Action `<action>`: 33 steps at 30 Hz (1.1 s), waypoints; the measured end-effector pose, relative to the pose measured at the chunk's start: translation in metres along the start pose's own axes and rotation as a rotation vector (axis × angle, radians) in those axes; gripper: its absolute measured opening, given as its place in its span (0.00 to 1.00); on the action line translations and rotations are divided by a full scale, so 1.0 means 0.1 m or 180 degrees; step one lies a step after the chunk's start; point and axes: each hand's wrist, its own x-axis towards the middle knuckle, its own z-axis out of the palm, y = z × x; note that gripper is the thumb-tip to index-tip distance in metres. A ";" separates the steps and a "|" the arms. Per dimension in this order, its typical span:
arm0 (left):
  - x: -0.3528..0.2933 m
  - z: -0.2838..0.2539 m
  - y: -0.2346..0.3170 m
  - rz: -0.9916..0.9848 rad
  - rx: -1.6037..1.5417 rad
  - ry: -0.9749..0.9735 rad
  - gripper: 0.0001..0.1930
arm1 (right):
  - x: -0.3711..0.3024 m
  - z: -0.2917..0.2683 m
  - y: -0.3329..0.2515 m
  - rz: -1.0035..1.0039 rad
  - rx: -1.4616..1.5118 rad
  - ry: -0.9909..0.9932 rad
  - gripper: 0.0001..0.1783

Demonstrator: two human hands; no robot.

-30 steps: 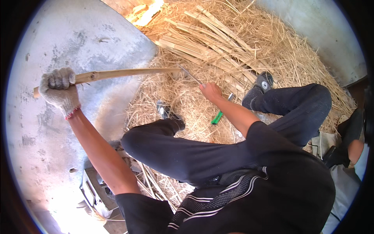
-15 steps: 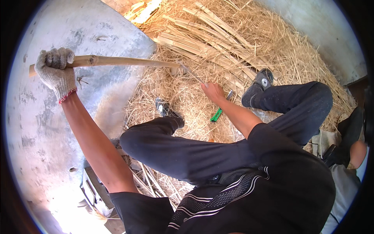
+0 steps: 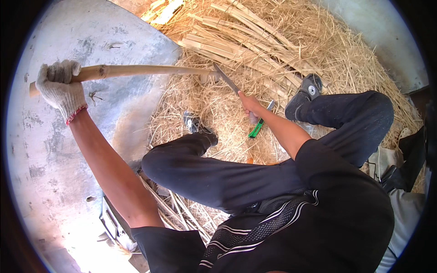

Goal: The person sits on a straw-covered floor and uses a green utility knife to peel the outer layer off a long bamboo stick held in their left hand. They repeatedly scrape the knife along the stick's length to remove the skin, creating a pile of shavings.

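My left hand [image 3: 61, 84], in a knitted white glove with a red cuff edge, is closed around the thick end of a long bamboo piece [image 3: 136, 69]. The bamboo stretches to the right over the straw, roughly level, and its thin end lies by the blade of a knife [image 3: 227, 79]. Bare and closed, my right hand [image 3: 250, 105] grips the knife's handle, with the blade slanting up and left. Whether the blade touches the bamboo I cannot tell. Beneath my right forearm, a green-handled cutter [image 3: 256, 128] rests on the straw.
Split bamboo strips [image 3: 246, 45] are heaped on loose straw shavings [image 3: 341, 59] ahead. A pale, stained slab [image 3: 127, 41] fills the left side. My bent legs [image 3: 218, 175] frame the work area. Part of another person [image 3: 409, 159] shows at the right edge.
The knife has swung so its blade shows broader and points more steeply up. My right hand has shifted slightly down and right. My gloved hand and the bamboo have moved slightly left.
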 end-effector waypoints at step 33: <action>0.01 -0.38 -0.09 0.0149 0.0044 0.0523 0.18 | 0.03 -0.23 0.10 0.0204 -0.0063 0.0037 0.35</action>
